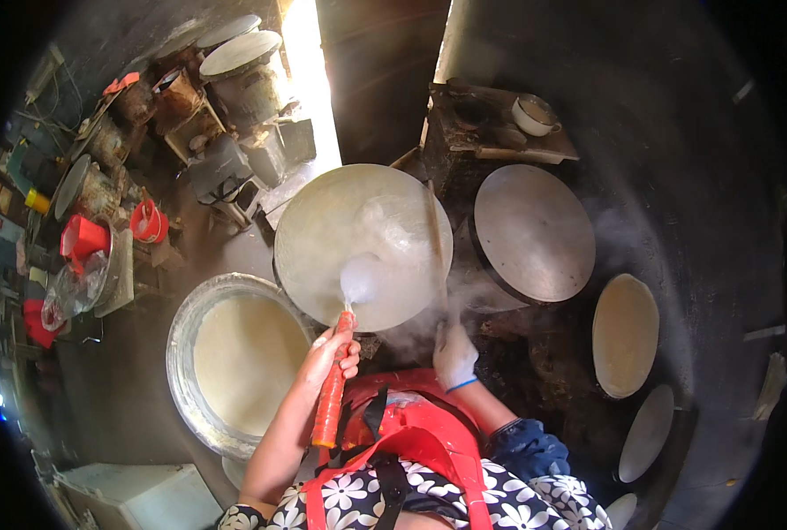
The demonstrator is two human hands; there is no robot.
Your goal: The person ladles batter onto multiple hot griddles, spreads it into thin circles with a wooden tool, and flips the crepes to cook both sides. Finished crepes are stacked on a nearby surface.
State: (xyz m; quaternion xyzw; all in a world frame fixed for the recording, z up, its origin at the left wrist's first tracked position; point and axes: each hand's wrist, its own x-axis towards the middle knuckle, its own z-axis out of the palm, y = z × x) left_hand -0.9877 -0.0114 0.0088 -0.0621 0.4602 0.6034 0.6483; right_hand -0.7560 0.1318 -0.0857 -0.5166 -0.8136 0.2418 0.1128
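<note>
Steaming griddle underlies the ladle head, beyond left grip.

Round pale griddle, center: smooth, wet sheen. Red-orange cylindrical plastic-looking handle, 7 o'clock: glossy, scuffed. Long thin wooden stick, 1 o'clock: matt. White knit-cloth glove, 5 o'clock: matt. Red plastic-like apron, 6 o'clock: glossy, creased. Wide round grey metal basin, 8 o'clock: dull, rim rough with pale residue. Round grey metal disc, 3 o'clock: smooth, low sheen. Red plastic bucket, 9 o'clock: glossy.
</note>
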